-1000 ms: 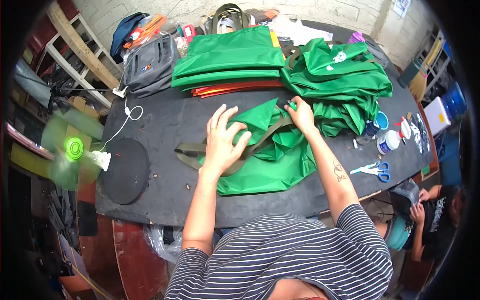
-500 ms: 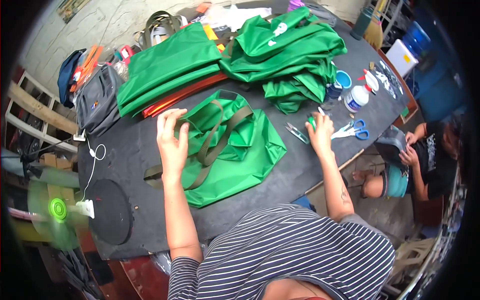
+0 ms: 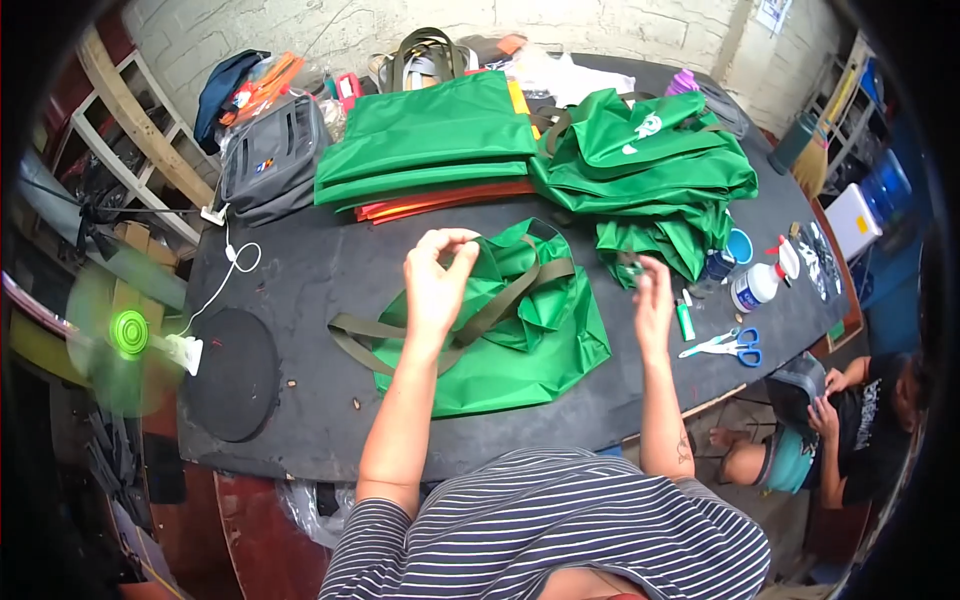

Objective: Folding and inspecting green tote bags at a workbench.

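A green fabric bag (image 3: 540, 375) with dark olive straps (image 3: 500, 312) lies on the dark table in front of me. My left hand (image 3: 438, 280) is closed in a pinch at the raised left edge of the bag's opening. To the right of the bag, my right hand (image 3: 653, 305) is raised with its fingers curled around small thread snips (image 3: 631, 270), which are blurred and partly covered. Beside that hand, a small green and white tube-like item (image 3: 685, 320) rests on the table. Blue-handled scissors (image 3: 735, 346) lie close by, a little nearer to me.
Folded green fabric (image 3: 430, 130) over orange pieces and a heap of green bags (image 3: 650, 150) fill the back. A spray bottle (image 3: 757, 288) and blue cup (image 3: 739, 246) stand right. A grey backpack (image 3: 270, 165) and running fan (image 3: 128, 335) are left. Another person (image 3: 850, 420) sits at right.
My right hand has picked up the snips from the table, and the small green item now lies beside it. My left thumb and forefinger have come together. The view has swung left.
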`<state>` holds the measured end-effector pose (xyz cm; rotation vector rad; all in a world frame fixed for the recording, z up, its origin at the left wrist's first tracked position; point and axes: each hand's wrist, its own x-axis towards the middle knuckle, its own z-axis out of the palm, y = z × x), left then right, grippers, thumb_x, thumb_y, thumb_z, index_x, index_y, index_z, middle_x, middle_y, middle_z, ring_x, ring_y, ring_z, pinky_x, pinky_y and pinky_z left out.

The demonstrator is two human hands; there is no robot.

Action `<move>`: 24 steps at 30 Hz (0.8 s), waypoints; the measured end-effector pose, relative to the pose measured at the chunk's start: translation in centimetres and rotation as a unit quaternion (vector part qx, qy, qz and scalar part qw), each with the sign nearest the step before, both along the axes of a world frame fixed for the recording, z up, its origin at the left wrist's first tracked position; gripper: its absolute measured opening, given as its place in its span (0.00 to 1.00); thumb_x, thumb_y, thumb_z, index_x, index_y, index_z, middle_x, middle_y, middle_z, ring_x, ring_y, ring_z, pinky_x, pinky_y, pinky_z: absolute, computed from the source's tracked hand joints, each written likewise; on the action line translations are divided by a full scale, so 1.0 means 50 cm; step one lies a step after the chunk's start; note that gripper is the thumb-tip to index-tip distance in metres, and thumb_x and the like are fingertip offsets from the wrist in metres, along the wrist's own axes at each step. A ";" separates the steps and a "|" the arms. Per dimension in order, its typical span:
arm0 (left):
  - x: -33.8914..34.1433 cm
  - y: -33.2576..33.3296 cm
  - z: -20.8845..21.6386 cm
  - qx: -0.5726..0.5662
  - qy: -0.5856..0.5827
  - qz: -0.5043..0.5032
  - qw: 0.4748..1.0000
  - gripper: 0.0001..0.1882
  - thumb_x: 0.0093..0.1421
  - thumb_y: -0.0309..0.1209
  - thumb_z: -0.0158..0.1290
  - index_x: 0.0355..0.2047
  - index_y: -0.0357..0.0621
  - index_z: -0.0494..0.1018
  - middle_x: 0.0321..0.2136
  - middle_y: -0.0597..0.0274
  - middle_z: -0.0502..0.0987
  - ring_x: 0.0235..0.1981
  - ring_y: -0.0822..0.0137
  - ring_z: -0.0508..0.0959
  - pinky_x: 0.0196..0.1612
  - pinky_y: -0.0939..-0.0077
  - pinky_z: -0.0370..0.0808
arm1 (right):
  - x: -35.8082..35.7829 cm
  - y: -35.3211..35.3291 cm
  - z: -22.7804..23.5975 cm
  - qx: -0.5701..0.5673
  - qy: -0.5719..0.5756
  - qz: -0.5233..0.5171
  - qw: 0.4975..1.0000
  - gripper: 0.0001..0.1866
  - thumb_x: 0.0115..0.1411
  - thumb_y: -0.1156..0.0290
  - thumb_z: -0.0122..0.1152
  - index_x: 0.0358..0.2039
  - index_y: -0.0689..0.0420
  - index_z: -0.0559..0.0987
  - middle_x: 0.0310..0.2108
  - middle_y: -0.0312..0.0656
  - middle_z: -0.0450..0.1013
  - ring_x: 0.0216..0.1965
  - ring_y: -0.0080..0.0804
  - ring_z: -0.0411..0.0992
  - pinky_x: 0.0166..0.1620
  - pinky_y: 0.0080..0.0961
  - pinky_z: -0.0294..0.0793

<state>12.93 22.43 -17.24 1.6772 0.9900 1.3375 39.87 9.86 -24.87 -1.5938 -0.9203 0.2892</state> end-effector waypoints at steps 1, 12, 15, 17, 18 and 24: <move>0.019 -0.007 0.006 -0.001 -0.009 -0.017 1.000 0.05 0.52 0.22 0.57 0.32 0.37 0.78 0.25 0.62 0.77 0.32 0.71 0.77 0.39 0.75 0.73 | -0.009 0.023 -0.006 0.058 -0.095 0.016 0.994 0.16 0.59 0.70 0.58 0.49 0.54 0.72 0.43 0.36 0.70 0.42 0.23 0.67 0.35 0.20 0.69; 0.027 -0.027 0.005 -0.022 -0.021 -0.028 0.999 0.06 0.53 0.22 0.57 0.32 0.36 0.79 0.25 0.60 0.76 0.33 0.67 0.79 0.42 0.74 0.73 | -0.199 0.125 0.082 0.135 0.089 0.247 0.955 0.15 0.47 0.78 0.67 0.37 0.60 0.78 0.35 0.33 0.69 0.36 0.19 0.67 0.37 0.17 0.64; 0.024 -0.026 0.001 -0.019 -0.031 -0.033 0.999 0.06 0.53 0.22 0.57 0.32 0.36 0.79 0.25 0.60 0.76 0.33 0.67 0.79 0.42 0.74 0.73 | -0.202 0.130 0.081 0.131 0.099 0.263 0.951 0.13 0.47 0.79 0.66 0.36 0.61 0.78 0.34 0.32 0.69 0.36 0.19 0.67 0.38 0.16 0.64; 0.023 -0.027 0.001 -0.019 -0.030 -0.030 0.999 0.06 0.53 0.22 0.57 0.32 0.36 0.79 0.25 0.60 0.76 0.33 0.67 0.79 0.42 0.74 0.73 | -0.203 0.129 0.085 0.126 0.100 0.265 0.951 0.13 0.47 0.79 0.66 0.36 0.61 0.78 0.34 0.32 0.69 0.36 0.19 0.67 0.38 0.17 0.65; 0.024 -0.027 0.001 -0.019 -0.029 -0.029 0.999 0.06 0.53 0.22 0.57 0.32 0.36 0.79 0.25 0.60 0.76 0.33 0.67 0.79 0.42 0.74 0.73 | -0.203 0.128 0.086 0.120 0.100 0.266 0.951 0.12 0.48 0.79 0.66 0.35 0.61 0.78 0.33 0.32 0.69 0.36 0.19 0.68 0.38 0.17 0.65; 0.025 -0.029 -0.003 -0.005 -0.026 -0.034 0.999 0.06 0.55 0.22 0.57 0.33 0.34 0.78 0.26 0.66 0.77 0.31 0.76 0.75 0.40 0.80 0.71 | -0.206 0.127 0.083 0.118 0.132 0.264 0.948 0.10 0.49 0.80 0.65 0.34 0.62 0.78 0.31 0.33 0.71 0.35 0.19 0.68 0.39 0.17 0.66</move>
